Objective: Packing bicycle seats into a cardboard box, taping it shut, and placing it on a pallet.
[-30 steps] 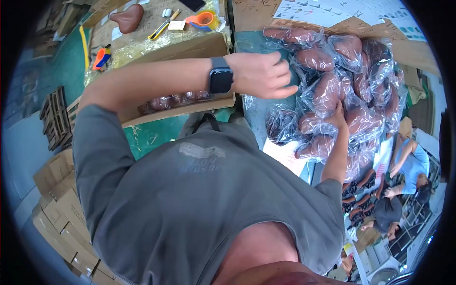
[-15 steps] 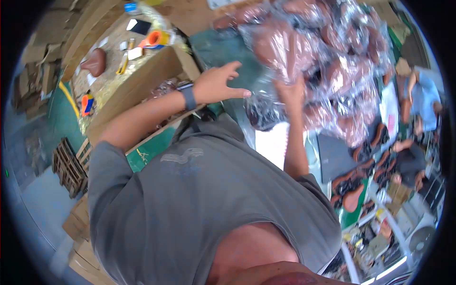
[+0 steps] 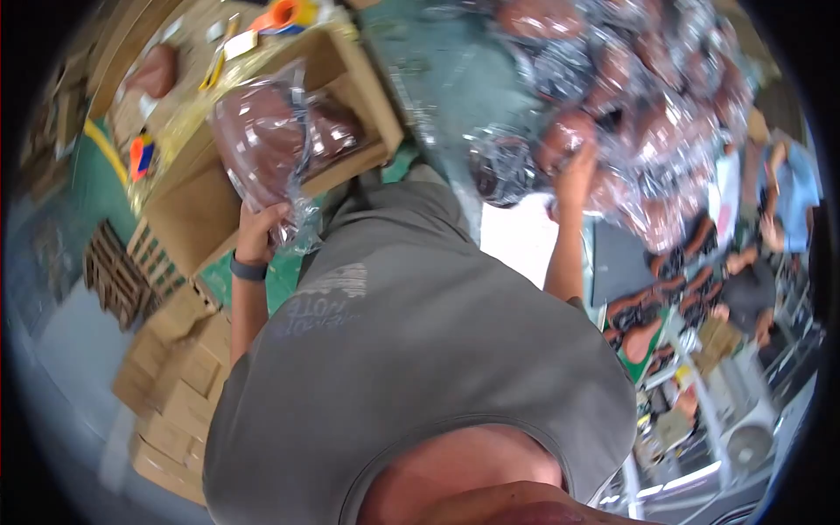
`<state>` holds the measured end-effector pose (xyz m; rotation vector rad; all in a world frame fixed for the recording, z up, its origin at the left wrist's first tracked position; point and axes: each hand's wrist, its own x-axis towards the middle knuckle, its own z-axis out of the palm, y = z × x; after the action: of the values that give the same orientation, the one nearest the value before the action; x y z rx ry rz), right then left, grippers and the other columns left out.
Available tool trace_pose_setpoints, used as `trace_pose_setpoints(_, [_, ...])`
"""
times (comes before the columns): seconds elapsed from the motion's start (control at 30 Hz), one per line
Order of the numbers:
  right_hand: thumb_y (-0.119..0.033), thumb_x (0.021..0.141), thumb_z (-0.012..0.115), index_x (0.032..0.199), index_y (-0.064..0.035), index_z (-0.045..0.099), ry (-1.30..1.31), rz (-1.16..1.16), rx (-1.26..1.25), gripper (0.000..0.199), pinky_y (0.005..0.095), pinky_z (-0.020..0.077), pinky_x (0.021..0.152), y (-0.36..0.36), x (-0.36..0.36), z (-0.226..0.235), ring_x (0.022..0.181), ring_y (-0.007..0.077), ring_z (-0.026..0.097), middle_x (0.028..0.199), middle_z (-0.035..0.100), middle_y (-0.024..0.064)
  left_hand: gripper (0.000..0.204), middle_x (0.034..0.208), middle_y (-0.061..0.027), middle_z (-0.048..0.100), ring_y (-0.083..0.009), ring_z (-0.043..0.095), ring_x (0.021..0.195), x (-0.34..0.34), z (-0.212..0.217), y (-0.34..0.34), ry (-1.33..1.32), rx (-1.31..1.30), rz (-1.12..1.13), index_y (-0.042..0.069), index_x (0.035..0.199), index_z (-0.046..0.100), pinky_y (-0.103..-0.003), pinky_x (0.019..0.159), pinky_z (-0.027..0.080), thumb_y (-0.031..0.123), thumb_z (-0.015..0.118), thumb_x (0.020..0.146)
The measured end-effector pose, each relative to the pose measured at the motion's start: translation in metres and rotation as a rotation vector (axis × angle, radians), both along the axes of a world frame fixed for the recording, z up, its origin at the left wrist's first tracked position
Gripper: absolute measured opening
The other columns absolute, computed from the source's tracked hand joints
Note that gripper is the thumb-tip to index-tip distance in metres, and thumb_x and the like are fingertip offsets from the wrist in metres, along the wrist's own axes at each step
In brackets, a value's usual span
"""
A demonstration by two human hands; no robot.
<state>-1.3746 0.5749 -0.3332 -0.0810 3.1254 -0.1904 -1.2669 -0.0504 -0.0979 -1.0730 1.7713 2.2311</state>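
A brown bicycle saddle (image 3: pixel 261 140) in clear plastic is in my left hand (image 3: pixel 261 229), gripped by its narrow end and tilted over the near side of a cardboard box (image 3: pixel 188 223). Inside that box lies another wrapped saddle (image 3: pixel 334 131). At the near edge of a heap of plastic-wrapped saddles (image 3: pixel 661 127), my right hand (image 3: pixel 575 179) is closed round a wrapped saddle (image 3: pixel 562 140); some of its fingers are hidden. Left of the right hand sits a wrapped saddle with its dark underside up (image 3: pixel 503 166).
Left, a worktable (image 3: pixel 188 48) holds an orange tape dispenser (image 3: pixel 287 16), a yellow cutter (image 3: pixel 213 68) and a bare saddle (image 3: pixel 157 72). Flattened cartons (image 3: pixel 179 385) and a wooden pallet (image 3: pixel 122 271) are lower left. Co-workers (image 3: pixel 787 192) stand at the far right beside unwrapped saddles (image 3: pixel 643 339).
My left hand has swung left from the green tabletop and now holds a wrapped saddle at the box. My right hand has shifted slightly right and down, onto a saddle in the heap.
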Motion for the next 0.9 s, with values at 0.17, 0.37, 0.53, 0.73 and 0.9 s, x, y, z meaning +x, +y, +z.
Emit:
trace_pose_setpoints(0.17, [-0.020,0.079,0.087,0.166,0.0050,0.033,-0.388,-0.065,0.028,0.105,0.0540,0.0545,0.103,0.041,-0.077,0.010,0.111,0.0485,0.068,0.120,0.072,0.0275,0.050,0.103,-0.0024,0.070,-0.0128,0.065,0.087,0.006,-0.032,-0.123,-0.231,-0.089,-0.441,0.000,0.129,0.067,-0.032,0.078,0.055,0.017,0.085,0.086])
trace_pose_setpoints(0.37, [-0.046,0.070,0.095,0.170,0.0016,0.021,-0.317,0.163,0.247,0.133,0.0616,0.0372,0.120,-0.016,-0.058,0.022,0.133,0.0493,0.056,0.147,0.057,0.0307,0.031,0.092,-0.0024,0.074,-0.0138,0.067,0.073,-0.015,-0.357,-0.156,-0.585,0.580,-0.486,0.005,0.123,0.072,-0.032,0.066,0.056,0.016,0.081,0.096])
trace_pose_setpoints(0.53, [-0.021,0.082,0.089,0.174,0.0025,-0.008,-0.289,-0.003,-0.319,0.136,0.0472,0.0392,0.125,-0.132,-0.080,-0.041,0.153,0.0464,0.046,0.164,0.043,0.0368,0.026,0.093,-0.0071,0.074,-0.0204,0.069,0.073,-0.113,-0.600,-0.082,-0.329,0.027,-0.375,0.007,0.123,0.073,-0.039,0.063,0.056,0.022,0.074,0.102])
trace_pose_setpoints(0.73, [-0.036,0.085,0.090,0.173,0.0051,-0.005,-0.238,-0.212,-0.361,0.135,0.0406,0.0363,0.127,-0.091,-0.046,-0.070,0.155,0.0413,0.045,0.164,0.045,0.0336,0.038,0.111,-0.0099,0.074,-0.0241,0.071,0.091,-0.130,-0.634,-0.050,-0.454,0.452,-0.304,0.006,0.128,0.072,-0.042,0.079,0.057,0.036,0.063,0.107])
trace_pose_setpoints(0.9, [-0.047,0.080,0.090,0.171,0.0013,0.019,-0.327,-0.428,-0.259,0.125,0.0465,0.0393,0.125,-0.117,-0.045,-0.033,0.150,0.0394,0.050,0.165,0.046,0.0290,0.039,0.113,-0.0141,0.076,-0.0264,0.074,0.097,-0.119,-0.562,-0.066,-0.615,0.286,-0.455,0.017,0.140,0.063,-0.055,0.084,0.061,0.041,0.053,0.112])
